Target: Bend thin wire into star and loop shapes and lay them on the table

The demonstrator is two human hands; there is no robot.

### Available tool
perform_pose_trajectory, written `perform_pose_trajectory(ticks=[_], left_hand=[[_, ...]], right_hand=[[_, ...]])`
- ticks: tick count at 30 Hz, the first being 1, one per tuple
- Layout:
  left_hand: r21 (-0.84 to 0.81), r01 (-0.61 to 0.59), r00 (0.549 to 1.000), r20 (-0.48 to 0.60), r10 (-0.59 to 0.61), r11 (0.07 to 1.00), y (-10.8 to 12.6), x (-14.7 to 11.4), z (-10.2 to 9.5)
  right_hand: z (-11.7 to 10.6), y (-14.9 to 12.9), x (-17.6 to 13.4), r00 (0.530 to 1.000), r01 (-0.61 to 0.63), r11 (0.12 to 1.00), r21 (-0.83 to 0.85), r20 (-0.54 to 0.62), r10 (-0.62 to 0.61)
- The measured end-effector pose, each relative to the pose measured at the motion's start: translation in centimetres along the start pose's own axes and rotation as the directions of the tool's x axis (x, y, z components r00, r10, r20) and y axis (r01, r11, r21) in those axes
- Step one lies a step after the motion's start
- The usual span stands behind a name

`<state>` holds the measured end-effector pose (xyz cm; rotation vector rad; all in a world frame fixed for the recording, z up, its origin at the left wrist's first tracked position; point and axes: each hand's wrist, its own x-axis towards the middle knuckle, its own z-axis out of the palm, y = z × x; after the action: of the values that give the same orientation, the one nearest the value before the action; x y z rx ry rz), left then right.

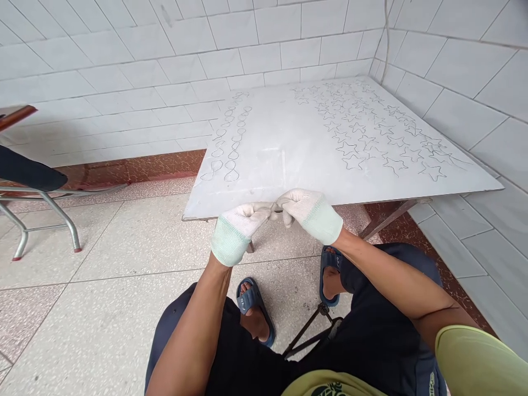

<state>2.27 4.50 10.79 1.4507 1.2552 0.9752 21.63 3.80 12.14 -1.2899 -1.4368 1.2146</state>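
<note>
A thin bit of wire (273, 207) is between the left hand (244, 220) and right hand (304, 206).
Both gloved hands pinch it, mostly hiding it, by the white tabletop's (303, 170) near edge; wire stars (353, 160) lie right, loopy wires (231, 170) left.

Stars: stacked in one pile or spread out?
Spread out: the stars lie scattered across the right side of the table, some overlapping.
</note>
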Motion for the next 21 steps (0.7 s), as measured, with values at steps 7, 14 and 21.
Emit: perform_pose_trajectory(ticks=[7, 14, 21], left_hand=[[-0.039, 0.069, 0.997, -0.033, -0.071, 0.997, -0.1, -0.1, 0.3], [-0.078, 0.018, 0.991, -0.133, -0.029, 0.997, -0.7, -0.2, 1.7], [-0.16, 0.01, 0.983, -0.18, -0.039, 0.987, -0.5, -1.0, 3.1]], right_hand=[[1.4, 2.0, 0.0, 0.97, 0.128, 0.909, -0.397, -0.142, -0.198], [1.9, 3.2, -0.4, 0.952, 0.19, 0.793, -0.579, -0.088, -0.292], [2.5, 4.0, -0.2, 0.941, 0.209, 0.777, -0.594, -0.092, -0.324]])
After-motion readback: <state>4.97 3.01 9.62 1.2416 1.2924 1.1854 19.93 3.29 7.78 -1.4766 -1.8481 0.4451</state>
